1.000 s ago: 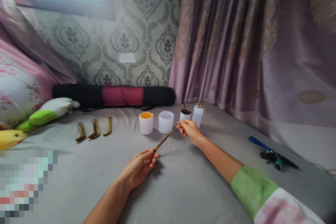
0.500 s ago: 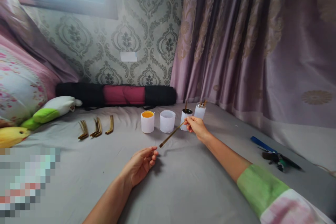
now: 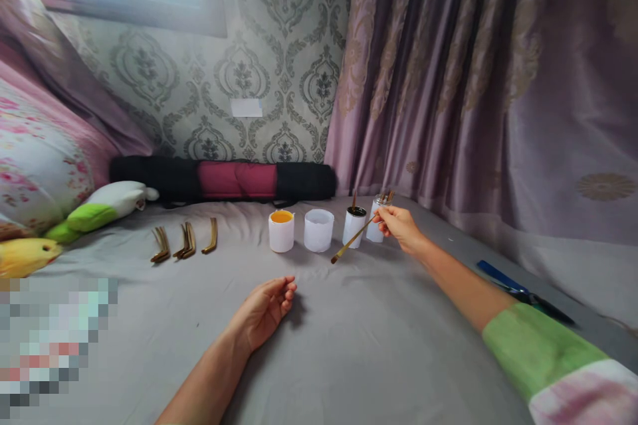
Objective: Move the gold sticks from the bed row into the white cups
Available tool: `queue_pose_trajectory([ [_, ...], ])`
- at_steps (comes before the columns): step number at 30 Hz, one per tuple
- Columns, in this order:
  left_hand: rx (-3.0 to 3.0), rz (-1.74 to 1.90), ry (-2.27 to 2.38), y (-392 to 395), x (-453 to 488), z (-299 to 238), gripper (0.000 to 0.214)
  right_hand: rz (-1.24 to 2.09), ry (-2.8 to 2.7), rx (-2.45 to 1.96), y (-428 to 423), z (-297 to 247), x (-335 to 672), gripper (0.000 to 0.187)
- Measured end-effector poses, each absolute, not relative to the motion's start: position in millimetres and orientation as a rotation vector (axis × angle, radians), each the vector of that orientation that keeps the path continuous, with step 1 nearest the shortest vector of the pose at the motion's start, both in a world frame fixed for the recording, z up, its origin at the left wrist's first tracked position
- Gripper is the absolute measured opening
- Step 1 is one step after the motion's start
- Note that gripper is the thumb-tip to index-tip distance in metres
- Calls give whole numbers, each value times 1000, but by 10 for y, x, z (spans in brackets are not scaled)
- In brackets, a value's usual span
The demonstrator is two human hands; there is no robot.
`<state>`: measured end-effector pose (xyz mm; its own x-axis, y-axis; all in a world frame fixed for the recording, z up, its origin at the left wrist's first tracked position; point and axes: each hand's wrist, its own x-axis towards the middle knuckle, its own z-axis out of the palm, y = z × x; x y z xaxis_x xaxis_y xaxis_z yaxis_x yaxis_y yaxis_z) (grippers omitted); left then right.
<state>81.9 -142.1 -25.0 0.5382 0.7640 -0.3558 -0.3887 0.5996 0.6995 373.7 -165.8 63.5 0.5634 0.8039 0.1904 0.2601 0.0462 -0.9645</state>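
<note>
My right hand (image 3: 396, 222) pinches the upper end of a thin brown stick (image 3: 353, 240). The stick slants down to the left and ends in a thicker dark tip, held above the grey sheet. Behind it stand a white-wrapped can (image 3: 354, 236) with a dark inside and one stick poking out, and a white-wrapped jar (image 3: 376, 229) with several sticks. My left hand (image 3: 266, 309) rests low over the sheet with loosely curled fingers and holds nothing. Beyond it are a white cup (image 3: 282, 237) with an orange-yellow inside and a translucent white cup (image 3: 318, 232).
Small bundles of bent brown sticks (image 3: 185, 242) lie at the left. A black and maroon roll (image 3: 236, 180) lies along the wall. Plush toys (image 3: 92, 212) sit at far left. Dark and blue tools (image 3: 523, 292) lie at right, partly behind my sleeve.
My right hand has moved to the right with the stick, away from my left hand. The stick's dark tip is now farther from my left fingers, which have stayed nearly in place.
</note>
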Motion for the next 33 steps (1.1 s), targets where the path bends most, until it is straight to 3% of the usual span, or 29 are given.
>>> queue_pose_trajectory([
  [33, 468, 725, 639, -1376, 783, -230, 9, -15, -954, -1618, -1428, 1436, 4320, 22],
])
